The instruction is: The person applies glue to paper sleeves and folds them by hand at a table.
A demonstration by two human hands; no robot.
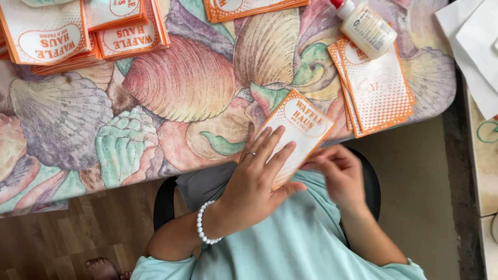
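1. Nearest the lens: mint-green shirt filling the bottom edge, a bare foot down on the wooden floor, a dark chair under the seat.
2. Left hand next, beaded white bracelet at the wrist, ring on one finger. Spread flat, fingers extended, pressing down on the orange-and-white paper bag; not curled around it.
3. Right hand just beside, at the bag's lower right edge, fingers bent in toward the paper. Motion-blurred, so pinching or merely touching: cannot tell.
4. The bag itself at the near table edge, overhanging toward the lap. Long axis tilted, running from the left palm up and to the right, away from the body. Left hand on top of it, right hand at its side; both in contact or nearly so, left covering more of it. Lower end hidden beneath the palm.
5. Farther out: shell-patterned tablecloth, then a small stack of like bags to the right, well apart from the hands.
6. Resting on that stack, a white glue bottle, red cap cut off by the top edge.
7. Far left: more bag piles, partly cropped. Another pile at top centre, mostly out of frame.
8. Far right: white paper sheets on a separate surface, a green loop only half visible.
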